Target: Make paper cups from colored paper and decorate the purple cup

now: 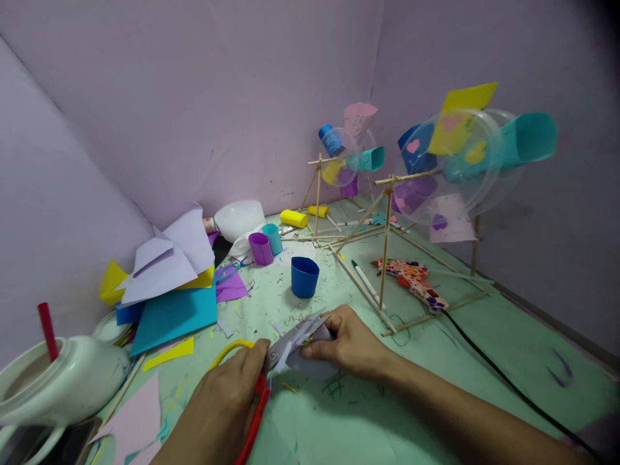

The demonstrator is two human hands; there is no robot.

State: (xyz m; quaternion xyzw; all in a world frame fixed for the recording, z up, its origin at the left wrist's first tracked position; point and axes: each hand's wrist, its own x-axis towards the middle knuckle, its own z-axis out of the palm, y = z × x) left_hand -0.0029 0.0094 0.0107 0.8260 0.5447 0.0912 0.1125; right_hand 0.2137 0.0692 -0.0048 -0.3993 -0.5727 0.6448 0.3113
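Risk: right hand (351, 345) pinches the small grey-lilac paper piece (310, 367), fingertips just beside the steel blades of the scissors (289, 345) - a slip could nick a finger, or the limp sheet could buckle and tear off-line. Left hand (227, 403) is closed through the yellow and red plastic loops. Paper held low centre, just above the pale green tabletop (436, 387), littered with scraps. Behind it 1 blue cup (305, 276) - smooth, tapered.

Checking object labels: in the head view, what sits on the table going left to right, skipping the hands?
White jug → stack of coloured paper → purple cup → blue cup → white marker → patterned glue gun → large stick-mounted wheel.
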